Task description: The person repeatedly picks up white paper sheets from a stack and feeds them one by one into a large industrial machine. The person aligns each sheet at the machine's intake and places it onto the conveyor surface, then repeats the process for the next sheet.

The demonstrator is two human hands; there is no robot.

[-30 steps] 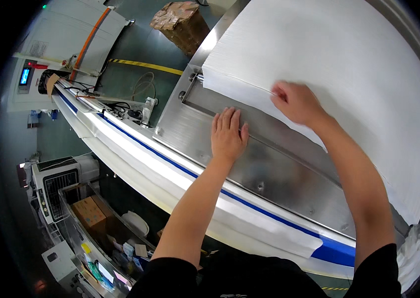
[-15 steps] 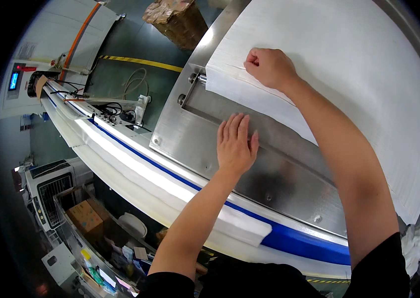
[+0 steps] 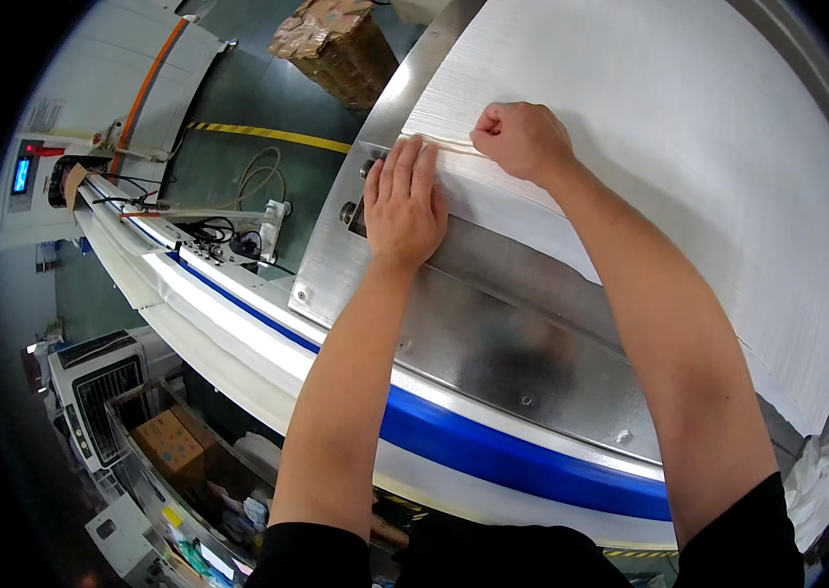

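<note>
A broad stack of thin white sheets (image 3: 650,127) lies on a brushed metal table (image 3: 503,353). My right hand (image 3: 524,142) is closed in a fist on top of the stack, close to its near edge; whatever its curled fingers may hold is hidden. To the left of it, my left hand (image 3: 405,201) lies with fingers stretched out against the stack's near left corner, the fingertips at the top edge. Between the two hands, the uppermost layers at the edge look slightly creased and parted. A recessed metal slot runs along the stack's near side.
Along the table's near side runs a long rail with a blue strip (image 3: 512,456) and white padding. Beyond the left side stand a brown taped carton (image 3: 336,49) and a white machine with a lit display (image 3: 23,174). A bin (image 3: 155,421) with boxes sits lower left.
My left hand has moved left and away from me, from the bare metal to the stack's corner. My right fist stays at about the same place on the stack.
</note>
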